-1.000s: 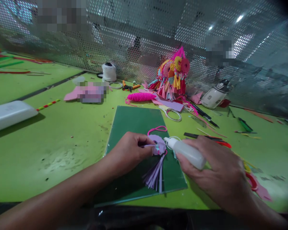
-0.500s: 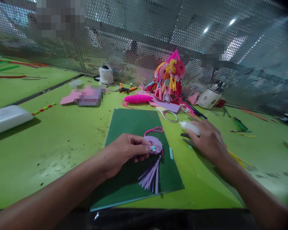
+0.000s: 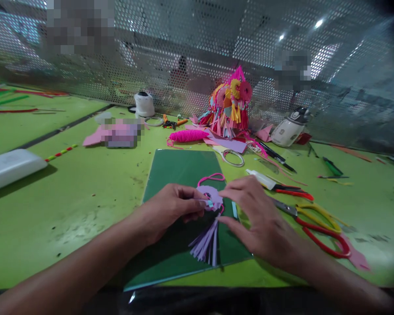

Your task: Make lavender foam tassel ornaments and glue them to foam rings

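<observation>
My left hand [image 3: 180, 204] pinches the left edge of a lilac scalloped paper ring [image 3: 213, 194], where a pale blue paper piece also shows. A pink cord loop [image 3: 213, 176] rises from the ring, and a lilac paper tassel [image 3: 207, 243] hangs below it. My right hand [image 3: 254, 214] is at the ring's right side, thumb and fingers apart, with nothing seen between them. Both hands are over a dark green board [image 3: 184, 168]. A white glue tube [image 3: 262, 178] lies beyond my right hand. Scissors with yellow and red handles [image 3: 318, 223] lie to its right.
A pink yarn bundle [image 3: 189, 135], a tape roll [image 3: 233, 158] and a colourful tasselled paper ornament [image 3: 233, 103] are at the back. A white thread spool [image 3: 144, 104] stands back left. A long white object [image 3: 15, 166] lies at left. A perforated metal screen [image 3: 197, 43] rises behind.
My right hand has let go of the white glue tube and moved left to the paper ring. The tube now lies on the table. My left hand keeps its pinch.
</observation>
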Demonstrator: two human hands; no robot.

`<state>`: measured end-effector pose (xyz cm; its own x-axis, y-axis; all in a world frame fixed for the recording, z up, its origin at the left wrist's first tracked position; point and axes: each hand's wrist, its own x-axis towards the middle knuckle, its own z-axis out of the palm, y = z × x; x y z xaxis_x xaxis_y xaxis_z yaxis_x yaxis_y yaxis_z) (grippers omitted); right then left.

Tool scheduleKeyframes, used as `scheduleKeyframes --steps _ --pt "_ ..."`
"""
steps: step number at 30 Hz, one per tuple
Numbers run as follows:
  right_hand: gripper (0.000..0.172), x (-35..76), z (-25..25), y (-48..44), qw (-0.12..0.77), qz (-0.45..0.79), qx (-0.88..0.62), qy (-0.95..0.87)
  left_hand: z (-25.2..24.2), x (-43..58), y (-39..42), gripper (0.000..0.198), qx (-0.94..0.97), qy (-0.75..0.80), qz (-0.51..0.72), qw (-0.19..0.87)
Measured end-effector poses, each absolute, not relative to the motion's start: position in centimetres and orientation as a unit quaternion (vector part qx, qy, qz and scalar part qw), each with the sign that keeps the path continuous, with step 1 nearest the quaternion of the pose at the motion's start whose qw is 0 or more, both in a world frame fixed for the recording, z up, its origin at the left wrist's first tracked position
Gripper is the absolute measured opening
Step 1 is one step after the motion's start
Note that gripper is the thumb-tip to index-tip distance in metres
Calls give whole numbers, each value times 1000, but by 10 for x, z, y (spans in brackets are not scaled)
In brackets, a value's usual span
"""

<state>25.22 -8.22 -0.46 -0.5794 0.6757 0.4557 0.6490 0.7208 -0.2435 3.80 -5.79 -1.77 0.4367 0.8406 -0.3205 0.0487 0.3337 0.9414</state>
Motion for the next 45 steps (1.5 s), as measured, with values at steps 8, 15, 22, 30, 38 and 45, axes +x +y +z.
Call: scheduleKeyframes --steps 8,15,22,30,38,45 --pt "11 232 -14 -68 323 135 -373 -859 -16 36 -60 16 514 437 274 685" --pt "9 226 -10 -68 315 306 -437 -785 -10 36 -62 15 570 445 259 640" --pt "17 228 -11 -66 263 503 -493 -660 -11 39 -64 17 656 446 262 549" --pt "15 228 -13 -63 313 531 -469 -633 -15 40 -64 18 627 479 252 560" --pt "14 232 -7 -78 300 435 -528 -664 -19 39 -62 26 580 485 250 605" --pt "13 224 -11 -82 294 369 -525 -708 -15 41 -62 17 647 459 282 539"
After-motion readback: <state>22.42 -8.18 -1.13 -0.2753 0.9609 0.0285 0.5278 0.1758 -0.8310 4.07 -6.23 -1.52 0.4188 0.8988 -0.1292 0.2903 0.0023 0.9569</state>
